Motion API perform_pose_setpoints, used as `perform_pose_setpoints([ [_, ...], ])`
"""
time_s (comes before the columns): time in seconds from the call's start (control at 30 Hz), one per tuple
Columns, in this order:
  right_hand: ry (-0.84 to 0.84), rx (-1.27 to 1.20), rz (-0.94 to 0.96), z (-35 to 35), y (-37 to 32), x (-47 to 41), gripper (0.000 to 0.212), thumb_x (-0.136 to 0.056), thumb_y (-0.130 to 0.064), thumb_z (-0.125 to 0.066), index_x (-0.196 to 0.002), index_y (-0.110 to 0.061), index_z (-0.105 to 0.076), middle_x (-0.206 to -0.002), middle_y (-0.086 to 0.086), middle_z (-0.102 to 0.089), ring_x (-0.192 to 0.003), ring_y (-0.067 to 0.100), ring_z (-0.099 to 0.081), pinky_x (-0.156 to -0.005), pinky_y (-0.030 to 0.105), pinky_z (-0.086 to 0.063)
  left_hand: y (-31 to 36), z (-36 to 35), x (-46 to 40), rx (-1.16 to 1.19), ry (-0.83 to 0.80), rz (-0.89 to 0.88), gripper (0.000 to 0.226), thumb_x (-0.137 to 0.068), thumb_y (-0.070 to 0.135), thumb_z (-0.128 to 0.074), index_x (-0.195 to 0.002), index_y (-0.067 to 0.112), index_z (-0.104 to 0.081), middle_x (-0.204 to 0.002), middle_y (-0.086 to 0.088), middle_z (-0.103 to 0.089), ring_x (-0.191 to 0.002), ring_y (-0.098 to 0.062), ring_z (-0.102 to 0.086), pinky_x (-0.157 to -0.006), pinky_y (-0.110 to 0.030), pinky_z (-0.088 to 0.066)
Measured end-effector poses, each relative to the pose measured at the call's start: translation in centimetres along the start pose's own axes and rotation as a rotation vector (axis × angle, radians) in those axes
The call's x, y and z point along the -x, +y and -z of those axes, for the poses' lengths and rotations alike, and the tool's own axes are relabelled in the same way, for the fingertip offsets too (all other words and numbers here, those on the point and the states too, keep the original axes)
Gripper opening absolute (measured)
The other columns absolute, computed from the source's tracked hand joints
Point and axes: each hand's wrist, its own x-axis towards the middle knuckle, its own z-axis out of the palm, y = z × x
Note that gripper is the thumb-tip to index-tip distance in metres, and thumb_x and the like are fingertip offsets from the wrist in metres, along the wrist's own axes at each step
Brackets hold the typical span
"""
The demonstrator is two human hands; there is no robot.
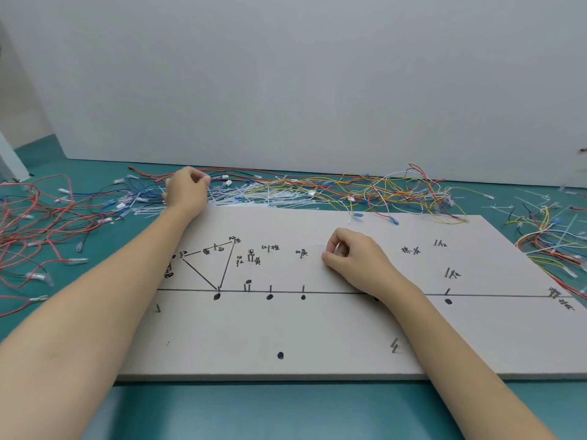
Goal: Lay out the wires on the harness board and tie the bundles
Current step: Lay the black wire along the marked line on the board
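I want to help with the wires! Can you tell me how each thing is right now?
Board: lying flat on the green table, no wires laid on its lines yet.
Nails: standing up in the board, bare.
Wires: tangled in loose piles behind and beside the board.
White ties: heaped loose behind the board.
Left hand: reaching into the pile, fingers curled; what it holds is unclear.
Right hand: resting on the board, pinching something thin and white.

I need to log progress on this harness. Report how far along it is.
Barely started. Done: nothing; the harness board shows only pins and drawn lines, no wire routed, no bundle tied. In hand: the left hand reaches into the loose wires behind the board; the right hand rests on the board pinching something thin and white, possibly a tie. Left: all routing and tying.
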Motion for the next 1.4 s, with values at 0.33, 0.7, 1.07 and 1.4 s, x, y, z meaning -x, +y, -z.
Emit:
perform_pose_setpoints([
  [0.33, -0.001, 0.001, -0.003, 0.0, 0.0, 0.0, 0.008, -0.083, -0.025, -0.06, -0.076, -0.025, -0.056, -0.068, -0.009, -0.057, -0.065, 0.007, -0.052, -0.061, 0.028, -0.042, 5.4, 0.9, 1.1, 1.014, -0.148, 0.346, 0.015, -0.101, 0.02, -0.051, -0.1, 0.006, -0.056, -0.09, -0.003, -0.065, -0.089, -0.018, -0.063, -0.072, -0.025, -0.056],
  [0.7, -0.005, 0.004, -0.007, 0.1, -0.1, 0.1, 0.008, -0.083, -0.025, -0.06, -0.076, -0.024, -0.056, -0.068, -0.009, -0.056, -0.066, 0.006, -0.052, -0.061, 0.027, -0.041, 9.1, 3.5, 2.6, 1.608, -0.326, 0.441, 0.037, -0.107, 0.018, -0.031, -0.09, -0.002, -0.058, -0.13, -0.013, -0.061, -0.125, -0.023, -0.057, -0.094, -0.035, -0.05],
  [1.07, 0.025, -0.065, 0.014, 0.5, -0.3, 0.3, 0.011, -0.086, -0.025, -0.061, -0.075, -0.025, -0.057, -0.069, -0.007, -0.058, -0.063, 0.008, -0.052, -0.061, 0.027, -0.043, 10.5, 4.1, 9.1, 1.004, -0.815, 0.353, 0.015, -0.098, 0.016, -0.053, -0.09, 0.004, -0.059, -0.072, -0.002, -0.073, -0.066, -0.008, -0.07, -0.054, -0.013, -0.053],
  [1.4, 0.036, -0.12, 0.04, 0.3, -0.9, 0.7, 0.015, -0.088, -0.024, -0.061, -0.074, -0.025, -0.059, -0.071, -0.002, -0.062, -0.068, 0.015, -0.057, -0.069, 0.032, -0.048, 8.5, 3.6, 13.7, 0.669, -0.95, 0.176, 0.013, -0.091, 0.021, -0.066, -0.085, 0.014, -0.057, -0.082, -0.004, -0.072, -0.076, -0.02, -0.074, -0.051, -0.016, -0.053],
])
